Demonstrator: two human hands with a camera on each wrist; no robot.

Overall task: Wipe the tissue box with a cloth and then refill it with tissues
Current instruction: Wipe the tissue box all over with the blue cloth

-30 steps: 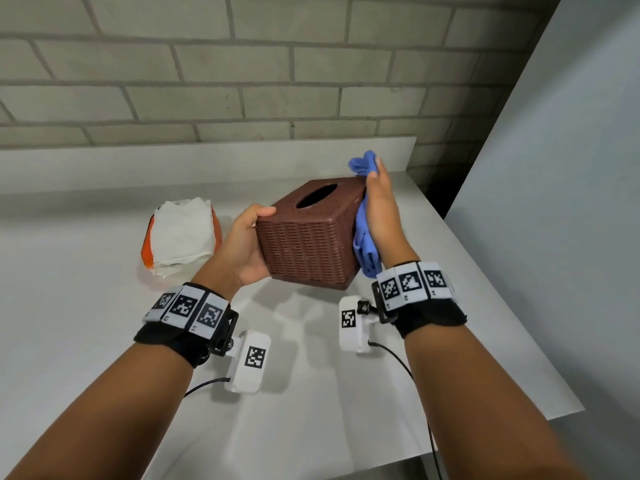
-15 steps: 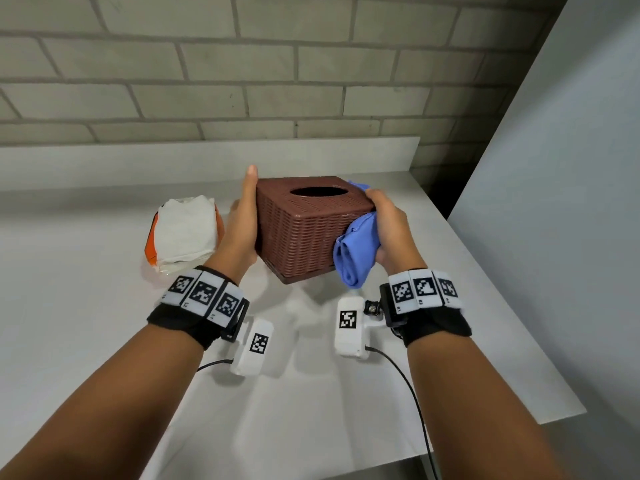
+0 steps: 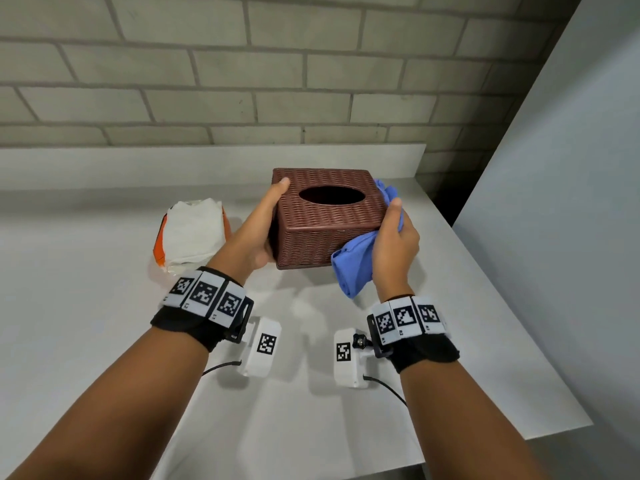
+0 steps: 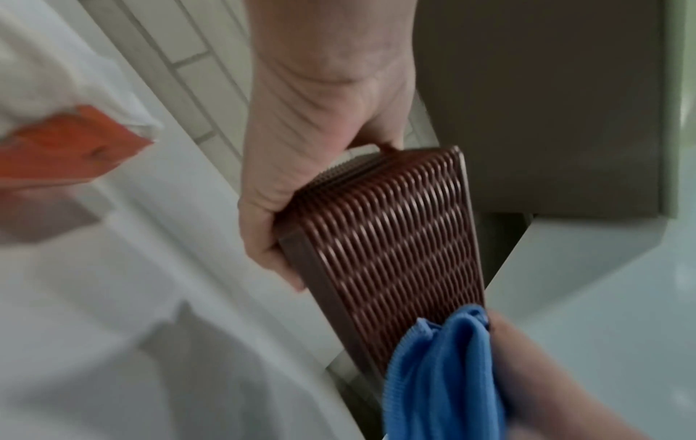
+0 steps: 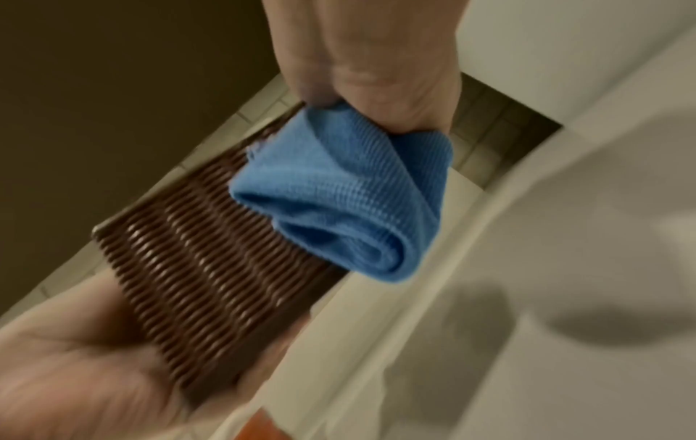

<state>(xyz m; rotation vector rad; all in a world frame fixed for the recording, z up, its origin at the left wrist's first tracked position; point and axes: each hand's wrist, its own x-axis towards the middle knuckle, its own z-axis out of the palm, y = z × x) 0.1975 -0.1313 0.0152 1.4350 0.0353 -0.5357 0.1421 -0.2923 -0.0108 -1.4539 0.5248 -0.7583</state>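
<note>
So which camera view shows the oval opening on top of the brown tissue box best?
The head view: it looks down on the tissue box, and the dark oval opening shows whole on its top. The left wrist view shows only a woven side of the box and the blue cloth. The right wrist view also shows only a woven side, blurred; no opening.

We see a brown woven-pattern tissue box, square-sided, upright with its dark oval opening facing up, held just above the white bench. A blue microfibre cloth is bunched against the box's right side, one end poking up behind the far right corner, the other hanging below the near corner. To the left of the box, apart from it, lies a pack of white tissues in clear wrapping with orange edges.
</note>
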